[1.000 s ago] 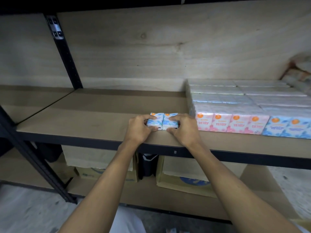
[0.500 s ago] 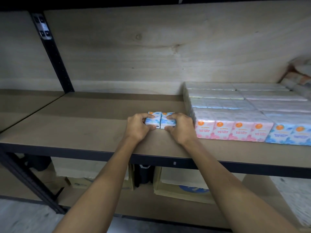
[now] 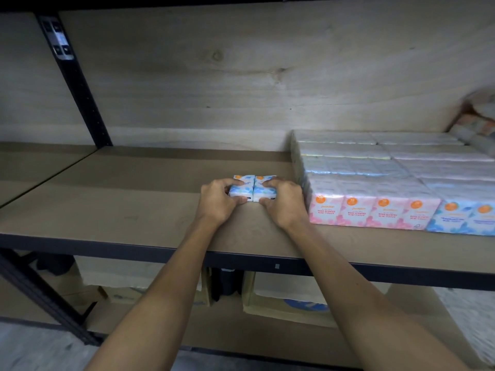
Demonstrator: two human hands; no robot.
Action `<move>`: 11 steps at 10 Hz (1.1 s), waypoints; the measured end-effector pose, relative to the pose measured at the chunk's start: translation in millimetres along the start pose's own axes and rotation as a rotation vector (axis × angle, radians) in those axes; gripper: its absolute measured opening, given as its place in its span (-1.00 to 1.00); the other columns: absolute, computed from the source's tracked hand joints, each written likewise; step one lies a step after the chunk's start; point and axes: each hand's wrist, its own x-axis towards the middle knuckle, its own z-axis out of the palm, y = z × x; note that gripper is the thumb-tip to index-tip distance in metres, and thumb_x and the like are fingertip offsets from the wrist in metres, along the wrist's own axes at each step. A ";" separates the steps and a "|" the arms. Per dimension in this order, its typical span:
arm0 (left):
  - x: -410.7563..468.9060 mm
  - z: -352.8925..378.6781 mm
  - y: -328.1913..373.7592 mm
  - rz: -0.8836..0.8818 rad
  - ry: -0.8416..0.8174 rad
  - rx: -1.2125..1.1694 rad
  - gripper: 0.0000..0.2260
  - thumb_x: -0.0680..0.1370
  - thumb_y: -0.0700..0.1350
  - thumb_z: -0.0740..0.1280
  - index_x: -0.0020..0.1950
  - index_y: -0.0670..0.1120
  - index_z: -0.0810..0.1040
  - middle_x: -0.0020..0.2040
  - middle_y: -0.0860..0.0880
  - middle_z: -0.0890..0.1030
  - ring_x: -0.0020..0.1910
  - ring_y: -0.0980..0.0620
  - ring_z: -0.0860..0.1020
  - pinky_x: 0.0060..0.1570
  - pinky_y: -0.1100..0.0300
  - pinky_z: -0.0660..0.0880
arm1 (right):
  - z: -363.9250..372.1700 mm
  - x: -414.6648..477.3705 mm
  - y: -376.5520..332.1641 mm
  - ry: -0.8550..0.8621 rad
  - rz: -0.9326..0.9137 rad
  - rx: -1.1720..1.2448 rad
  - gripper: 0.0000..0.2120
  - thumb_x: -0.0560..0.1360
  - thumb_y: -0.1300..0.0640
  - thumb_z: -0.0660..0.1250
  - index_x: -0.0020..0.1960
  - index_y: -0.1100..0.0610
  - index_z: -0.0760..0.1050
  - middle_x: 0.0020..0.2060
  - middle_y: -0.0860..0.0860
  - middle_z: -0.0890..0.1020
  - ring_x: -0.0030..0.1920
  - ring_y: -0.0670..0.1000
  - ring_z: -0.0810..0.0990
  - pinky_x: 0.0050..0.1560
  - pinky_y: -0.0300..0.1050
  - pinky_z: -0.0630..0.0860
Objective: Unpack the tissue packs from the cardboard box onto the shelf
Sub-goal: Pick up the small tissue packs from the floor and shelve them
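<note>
At mid-frame we see two blue mini tissue packs [image 3: 252, 188] side by side on the wooden shelf [image 3: 134, 204]. Our left hand [image 3: 218, 200] grips the left pack, our right hand [image 3: 284, 203] the right one. Four pink rose-scented packs [image 3: 373, 211] front the stacked block at right.
</note>
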 end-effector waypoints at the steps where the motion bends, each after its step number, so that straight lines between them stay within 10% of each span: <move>1: 2.0 1.0 -1.6 -0.006 0.003 -0.001 -0.62 0.34 -0.09 0.56 0.14 0.01 0.65 0.11 -0.06 0.66 0.02 0.05 0.59 0.12 0.32 0.45 | 1.0 1.3 0.3 0.005 -0.005 0.000 -0.59 0.39 0.19 0.46 0.23 0.16 0.55 0.23 0.08 0.56 0.25 0.04 0.49 0.31 -0.26 0.27; 11: -6.9 -3.5 0.4 0.007 -0.018 -0.034 -0.55 0.34 -0.12 0.55 0.22 0.03 0.61 0.08 -0.03 0.67 -0.03 0.07 0.63 0.17 0.19 0.51 | -6.1 -7.3 0.0 0.056 -0.037 0.040 -0.60 0.38 0.23 0.43 0.21 0.16 0.55 0.21 0.11 0.57 0.21 0.06 0.51 0.25 -0.29 0.28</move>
